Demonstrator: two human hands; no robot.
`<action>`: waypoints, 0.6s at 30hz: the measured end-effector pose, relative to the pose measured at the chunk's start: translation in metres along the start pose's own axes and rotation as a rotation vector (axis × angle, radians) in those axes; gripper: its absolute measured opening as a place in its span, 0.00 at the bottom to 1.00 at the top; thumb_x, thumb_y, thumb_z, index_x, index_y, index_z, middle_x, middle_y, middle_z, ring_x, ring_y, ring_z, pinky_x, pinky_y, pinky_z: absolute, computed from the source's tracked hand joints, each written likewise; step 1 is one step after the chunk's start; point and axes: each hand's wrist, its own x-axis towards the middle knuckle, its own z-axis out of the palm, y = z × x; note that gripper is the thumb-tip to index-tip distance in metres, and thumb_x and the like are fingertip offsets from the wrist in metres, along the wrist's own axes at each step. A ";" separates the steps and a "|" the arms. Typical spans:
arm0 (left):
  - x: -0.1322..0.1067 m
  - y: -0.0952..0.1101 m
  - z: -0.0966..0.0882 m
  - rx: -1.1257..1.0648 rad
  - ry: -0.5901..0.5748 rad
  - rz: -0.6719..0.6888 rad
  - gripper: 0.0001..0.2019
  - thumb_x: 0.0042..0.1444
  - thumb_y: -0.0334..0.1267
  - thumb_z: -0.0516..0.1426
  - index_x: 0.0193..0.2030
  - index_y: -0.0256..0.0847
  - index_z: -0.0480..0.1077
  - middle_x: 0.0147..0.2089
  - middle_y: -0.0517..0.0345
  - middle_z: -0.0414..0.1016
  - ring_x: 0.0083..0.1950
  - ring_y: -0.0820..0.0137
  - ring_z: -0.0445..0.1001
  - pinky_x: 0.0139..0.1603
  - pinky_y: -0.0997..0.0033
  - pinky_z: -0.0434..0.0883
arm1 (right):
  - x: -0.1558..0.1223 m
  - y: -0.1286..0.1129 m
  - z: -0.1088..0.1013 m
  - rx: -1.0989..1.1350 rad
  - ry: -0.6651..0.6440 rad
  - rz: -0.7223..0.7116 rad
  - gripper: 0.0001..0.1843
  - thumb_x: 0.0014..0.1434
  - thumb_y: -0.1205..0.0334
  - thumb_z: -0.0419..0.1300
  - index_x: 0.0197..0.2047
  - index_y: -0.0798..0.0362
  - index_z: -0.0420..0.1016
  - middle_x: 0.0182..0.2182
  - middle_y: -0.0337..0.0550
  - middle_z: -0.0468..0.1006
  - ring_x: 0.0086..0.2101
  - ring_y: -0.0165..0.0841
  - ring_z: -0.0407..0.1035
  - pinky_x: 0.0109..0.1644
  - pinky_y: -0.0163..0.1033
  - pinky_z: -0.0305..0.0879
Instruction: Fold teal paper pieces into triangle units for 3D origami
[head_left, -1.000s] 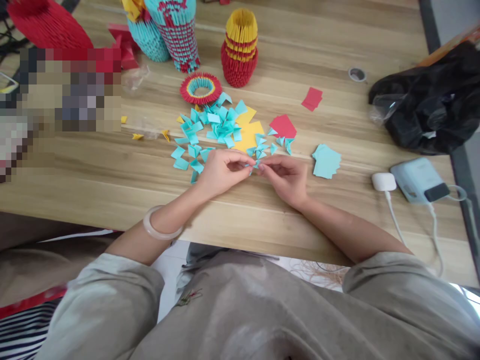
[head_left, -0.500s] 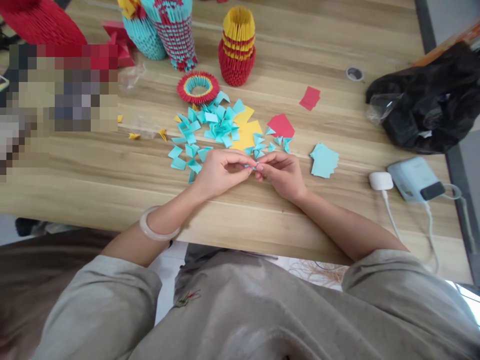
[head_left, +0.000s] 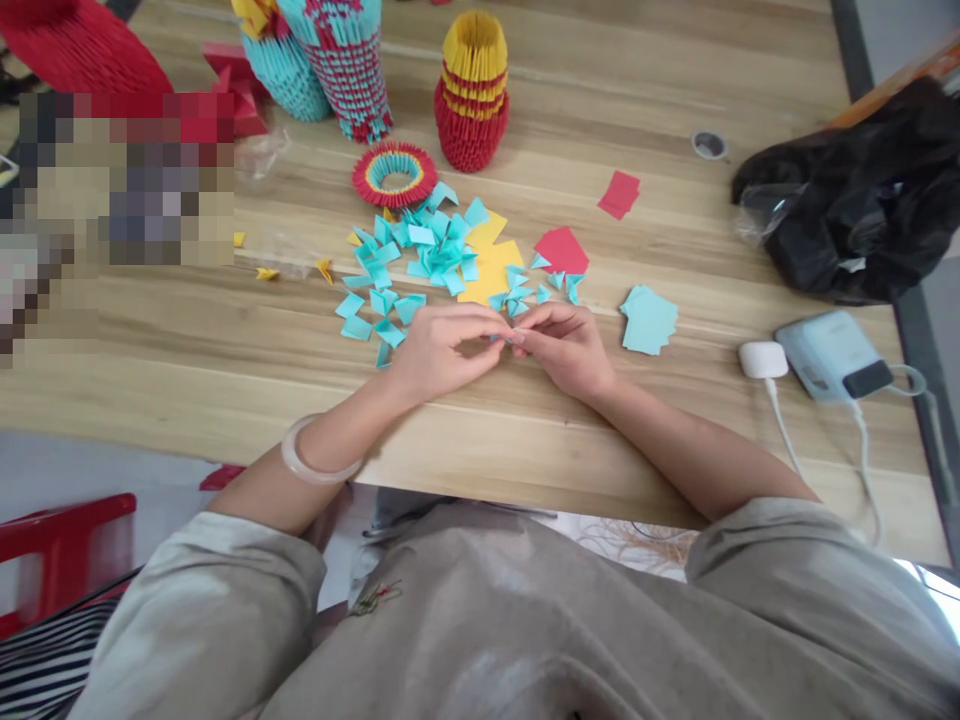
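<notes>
My left hand (head_left: 442,348) and my right hand (head_left: 568,348) meet fingertip to fingertip over the table's near side. Between them they pinch a small light-blue folded paper piece (head_left: 498,338), mostly covered by the fingers. Just beyond lie several little blue folded triangles (head_left: 516,292). A heap of creased blue paper slips (head_left: 442,250) spreads to the left, partly over flat yellow sheets (head_left: 495,270). Right of my right hand rests a fanned stack of flat blue paper (head_left: 649,321). Red sheets (head_left: 561,252) lie behind the triangles.
A red, yellow and blue paper ring (head_left: 394,174) lies behind the heap, near a red-and-yellow paper vase (head_left: 472,100) and a blue-and-red one (head_left: 346,80). At right are a tape roll (head_left: 709,146), a black plastic bag (head_left: 847,200), and a light-blue charger (head_left: 829,355) with cables. Part of the left is pixelated.
My hands stay together in almost the same spot, the fingers shifting slightly on the blue piece. At lower left, dark brown cloth has gone from view, revealing a red stool and striped fabric.
</notes>
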 end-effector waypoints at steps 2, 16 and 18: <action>-0.001 0.000 0.000 0.041 0.004 0.033 0.08 0.57 0.26 0.59 0.38 0.38 0.80 0.38 0.55 0.84 0.39 0.73 0.82 0.43 0.79 0.77 | -0.001 0.000 0.001 -0.013 0.007 0.000 0.14 0.41 0.56 0.77 0.25 0.53 0.80 0.22 0.36 0.80 0.22 0.25 0.72 0.27 0.31 0.72; 0.000 0.000 0.001 0.017 0.023 0.003 0.07 0.57 0.27 0.60 0.37 0.38 0.80 0.37 0.56 0.84 0.39 0.73 0.82 0.44 0.79 0.77 | -0.004 -0.004 0.003 -0.075 -0.025 -0.024 0.20 0.46 0.47 0.74 0.26 0.54 0.75 0.20 0.36 0.77 0.22 0.23 0.70 0.26 0.30 0.68; 0.000 0.000 0.001 0.015 0.012 0.002 0.07 0.57 0.27 0.60 0.37 0.38 0.80 0.37 0.56 0.84 0.40 0.73 0.82 0.44 0.79 0.77 | -0.005 -0.004 0.003 -0.085 -0.031 -0.043 0.20 0.46 0.46 0.74 0.26 0.54 0.75 0.19 0.35 0.76 0.21 0.23 0.68 0.26 0.30 0.67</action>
